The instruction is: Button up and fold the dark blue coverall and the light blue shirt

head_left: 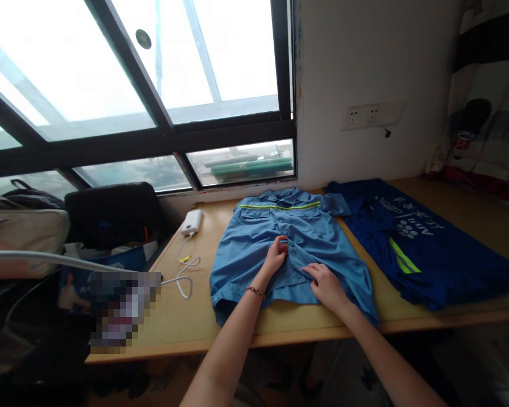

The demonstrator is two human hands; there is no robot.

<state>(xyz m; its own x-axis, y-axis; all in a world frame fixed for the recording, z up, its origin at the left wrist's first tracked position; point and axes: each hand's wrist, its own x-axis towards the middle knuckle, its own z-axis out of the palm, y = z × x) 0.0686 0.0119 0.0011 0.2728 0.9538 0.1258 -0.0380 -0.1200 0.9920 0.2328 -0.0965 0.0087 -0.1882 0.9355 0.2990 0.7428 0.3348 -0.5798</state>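
Observation:
A light blue work shirt [254, 237] with a yellow-green stripe across the chest lies front up, its collar toward the wall and its hem near the table's front edge. My left hand [275, 255], with a beaded bracelet at the wrist, is closed on a fold of the shirt front by the button placket. Just right of the placket, my right hand [326, 284] rests on the lower front of the shirt, fingers stretched out over the cloth. The cloth is wrinkled between the two hands.
A dark blue garment [441, 243] with white print lies to the right on the table [165, 316]. On the left are a white power bank [192, 222] and its cable [186, 277]. A black chair [114, 209] and bags stand farther left. Behind are a window and wall sockets [371, 115].

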